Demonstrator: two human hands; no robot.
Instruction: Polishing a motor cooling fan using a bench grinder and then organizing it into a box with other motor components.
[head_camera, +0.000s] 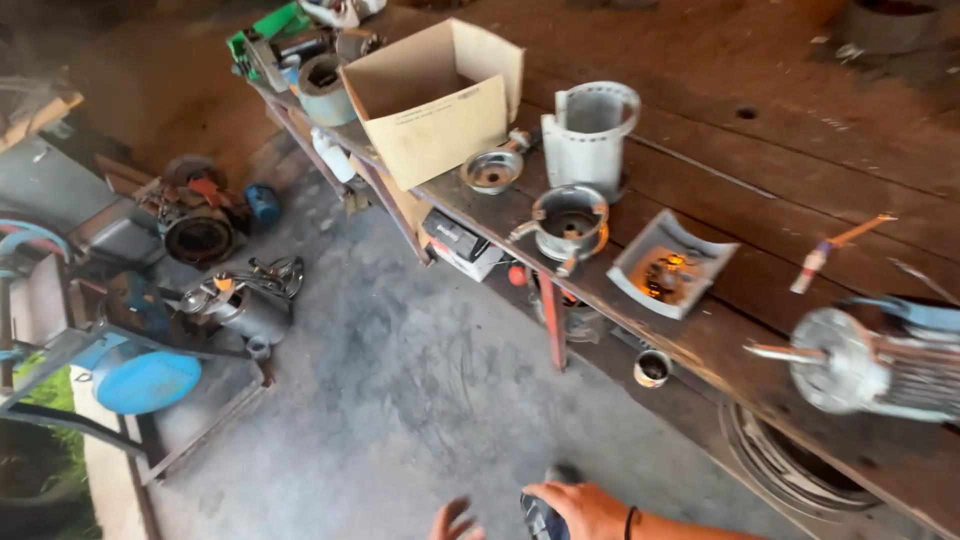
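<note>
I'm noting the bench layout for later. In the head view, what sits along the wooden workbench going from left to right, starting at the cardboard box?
cardboard box → small metal bowl → round metal housing → grey square tray → rotor with shaft, all on the workbench.

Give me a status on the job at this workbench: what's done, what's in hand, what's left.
Done: parts lie apart on the wooden bench: a round metal housing, a perforated cylinder, a finned rotor.
In hand: the right hand grips a dark object, mostly cut off; the left hand is open beside it.
Left: nothing looks put together.
</note>
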